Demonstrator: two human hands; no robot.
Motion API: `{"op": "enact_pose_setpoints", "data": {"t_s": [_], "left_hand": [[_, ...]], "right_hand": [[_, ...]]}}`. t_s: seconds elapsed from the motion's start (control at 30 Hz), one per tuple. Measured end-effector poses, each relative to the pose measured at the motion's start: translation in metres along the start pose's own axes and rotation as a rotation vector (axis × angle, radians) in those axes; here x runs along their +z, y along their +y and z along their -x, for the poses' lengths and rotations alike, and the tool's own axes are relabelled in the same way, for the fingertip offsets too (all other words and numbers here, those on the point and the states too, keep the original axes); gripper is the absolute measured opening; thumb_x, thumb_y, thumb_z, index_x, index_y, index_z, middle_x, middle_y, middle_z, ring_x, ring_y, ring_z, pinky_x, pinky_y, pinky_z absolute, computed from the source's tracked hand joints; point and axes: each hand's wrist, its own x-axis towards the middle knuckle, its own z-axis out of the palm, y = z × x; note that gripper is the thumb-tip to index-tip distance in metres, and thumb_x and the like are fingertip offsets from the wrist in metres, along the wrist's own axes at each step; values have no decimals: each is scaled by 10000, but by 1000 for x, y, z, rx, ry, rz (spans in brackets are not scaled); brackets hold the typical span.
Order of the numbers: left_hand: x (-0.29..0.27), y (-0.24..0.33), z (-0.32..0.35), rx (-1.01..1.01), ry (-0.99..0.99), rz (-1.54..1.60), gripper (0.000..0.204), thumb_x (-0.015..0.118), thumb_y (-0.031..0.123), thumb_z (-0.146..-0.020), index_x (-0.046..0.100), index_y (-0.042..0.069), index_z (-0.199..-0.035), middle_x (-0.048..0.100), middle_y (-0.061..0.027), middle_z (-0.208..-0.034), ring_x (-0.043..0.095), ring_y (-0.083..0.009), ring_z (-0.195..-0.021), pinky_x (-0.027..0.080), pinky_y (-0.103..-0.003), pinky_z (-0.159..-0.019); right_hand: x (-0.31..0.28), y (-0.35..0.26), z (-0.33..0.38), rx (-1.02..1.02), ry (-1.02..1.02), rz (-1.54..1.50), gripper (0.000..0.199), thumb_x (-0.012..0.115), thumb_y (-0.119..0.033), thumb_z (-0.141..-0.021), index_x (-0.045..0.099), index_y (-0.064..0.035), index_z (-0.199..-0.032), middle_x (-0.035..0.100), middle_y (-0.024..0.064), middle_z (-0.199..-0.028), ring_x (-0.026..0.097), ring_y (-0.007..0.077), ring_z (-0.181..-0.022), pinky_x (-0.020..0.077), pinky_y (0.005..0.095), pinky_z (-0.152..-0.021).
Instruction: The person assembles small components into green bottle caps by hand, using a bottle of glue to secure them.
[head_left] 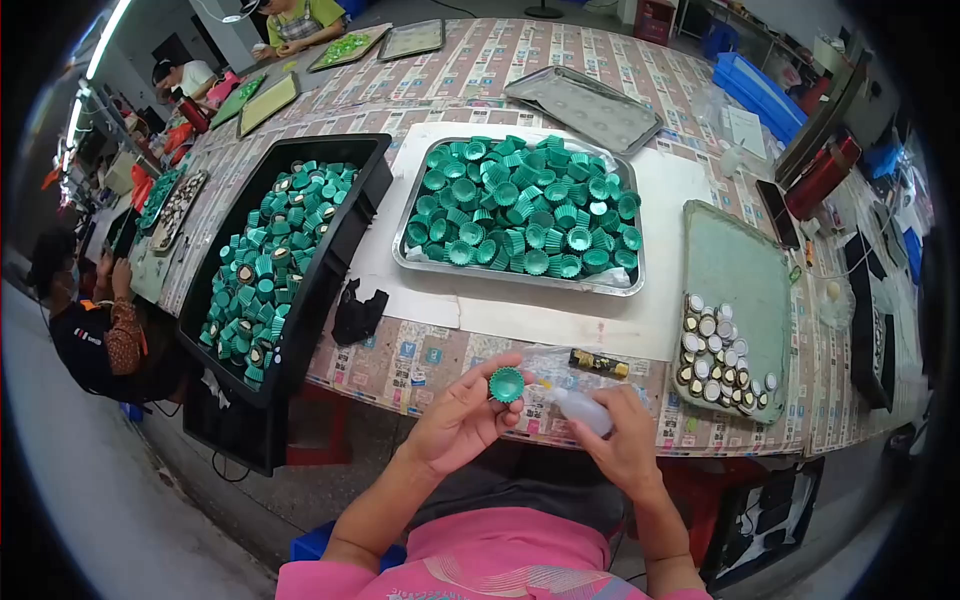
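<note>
Seated at a long worktop (490, 85) spread with a patterned, printed cover, you hold a green fluted cup (506, 385) between the fingers of your left hand (462, 420), its open side facing up, just above the front edge. Your right hand (622, 440) grips a pale squeeze bottle (583, 408), the nozzle angled toward the cup and just beside it. A dark tube with a yellow end (598, 362) lies near on clear plastic.

Before you, a white sheet (430, 300) underlies a silver tray (520, 282) heaped with more green cups (515, 210). To your left, a deep black crate (352, 215) of filled green cups slants along the worktop, a scrap of black cloth (358, 313) beside it. To your right, a pale green tray (735, 260) carries small round pieces (712, 350) clustered at its near end, with a phone (777, 213) and a red flask (823, 178) beyond.

Deeper in the room, a metal tray (585, 108) and a blue bin (760, 98) sit toward the far side, while co-workers (302, 32) occupy the left and far edges beneath strip lights (100, 45).
</note>
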Motion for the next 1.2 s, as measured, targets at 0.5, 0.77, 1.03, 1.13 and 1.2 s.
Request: {"op": "enact_pose_setpoints", "data": {"t_s": [0.5, 0.77, 1.03, 1.13, 1.2], "left_hand": [[4, -27, 15, -155, 23, -24, 512, 479, 316, -995, 382, 10, -1394, 595, -65, -1055, 592, -122, -843, 507, -271, -785], [-1, -29, 39, -208, 33, -28, 515, 469, 322, -997, 386, 2, -1392, 600, -54, -1001, 603, -118, -830, 518, -269, -777], [-23, -31, 75, -175, 15, -53, 505, 500, 296, -986, 399, 2, -1384, 602, -55, -999, 602, -118, -830, 517, -257, -773], [-75, -67, 125, -136, 55, -100, 464, 547, 250, -968, 442, 1, -1346, 600, -53, -1016, 598, -116, -840, 513, -251, -780], [-101, -85, 149, -113, 76, -143, 439, 576, 220, -956, 468, 3, -1322, 599, -50, -1029, 595, -113, -852, 510, -247, -786]], "right_hand": [[-19, -39, 31, -219, 419, -270, 418, 875, -186, -651, 646, -52, -973, 560, 62, -819, 532, 180, -706, 447, 287, -624], [1, -55, 45, -214, 414, -184, 381, 863, -190, -666, 660, -46, -953, 604, 67, -781, 527, 192, -678, 440, 288, -574], [33, -69, 69, -205, 421, -154, 370, 849, -210, -681, 652, -36, -941, 597, 72, -778, 513, 198, -679, 434, 297, -586], [87, -58, 124, -181, 408, -131, 376, 838, -251, -703, 643, -34, -941, 577, 67, -775, 500, 198, -683, 422, 299, -601], [114, -54, 151, -170, 396, -124, 378, 840, -248, -699, 644, -34, -941, 576, 64, -770, 501, 201, -680, 423, 300, -598]]}}
